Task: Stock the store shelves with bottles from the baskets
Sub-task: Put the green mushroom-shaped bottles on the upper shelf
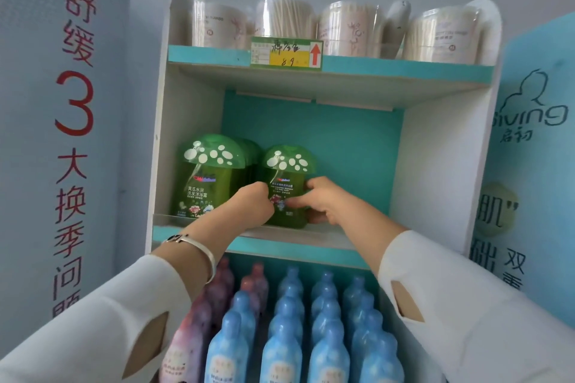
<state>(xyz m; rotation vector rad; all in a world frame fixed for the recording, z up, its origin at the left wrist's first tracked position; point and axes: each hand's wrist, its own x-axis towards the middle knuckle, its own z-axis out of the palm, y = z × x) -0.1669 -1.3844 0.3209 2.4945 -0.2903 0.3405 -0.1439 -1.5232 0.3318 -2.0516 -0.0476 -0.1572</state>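
Green bottle [287,186] with mushroom cap stands upright on the middle shelf [314,238], right of its twin [205,177]. Your left hand [253,204] and right hand [322,200] each keep a closed grip on its flanks.

Both arms reach up from the lower corners toward the frame's centre, white sleeves pushed back from the wrists. The left hand [253,200] and right hand [323,200] face each other, fingers curled inward, gripping. A bracelet [199,247] circles the left wrist.
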